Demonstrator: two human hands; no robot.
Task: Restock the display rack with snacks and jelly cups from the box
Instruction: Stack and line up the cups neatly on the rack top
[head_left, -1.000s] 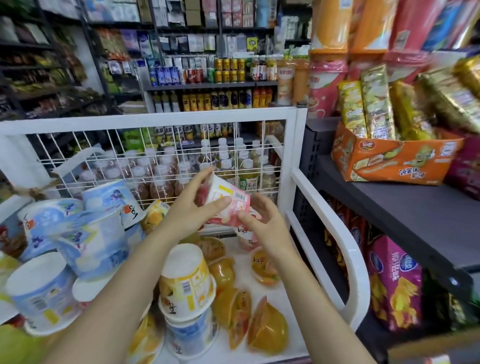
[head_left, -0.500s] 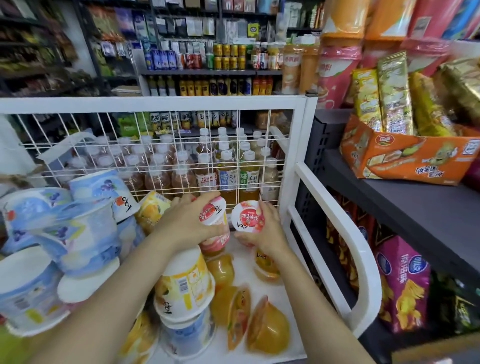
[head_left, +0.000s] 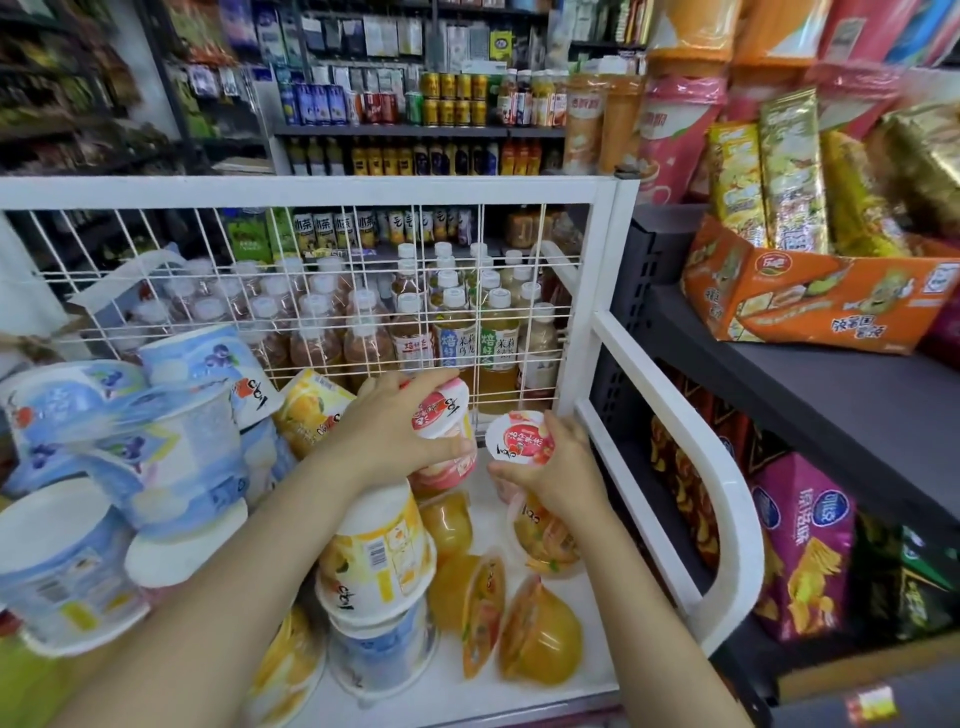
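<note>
My left hand (head_left: 389, 431) grips a pink jelly cup (head_left: 447, 441) with a red-and-white lid, low at the back of the white display rack (head_left: 670, 415). My right hand (head_left: 561, 467) holds a second pink jelly cup (head_left: 519, 441) just to its right, near the rack's right post. Below them lie several orange jelly cups (head_left: 540, 629) on the rack's white floor. A yellow cup (head_left: 379, 551) stands stacked on a blue one (head_left: 384, 649) under my left forearm. Large blue tubs (head_left: 176, 447) are piled at the left. The box is not in view.
A white wire grid (head_left: 311, 291) closes the rack's back, with drink bottles (head_left: 457, 332) behind it. On the right a dark shelf (head_left: 831, 395) carries an orange carton of snack packs (head_left: 810, 312). Pink chip bags (head_left: 800, 540) stand below that shelf.
Both hands came down from chest height, where they held one pink pack together. They separated, each with a cup, and now hold the cups low by the wire grid.
</note>
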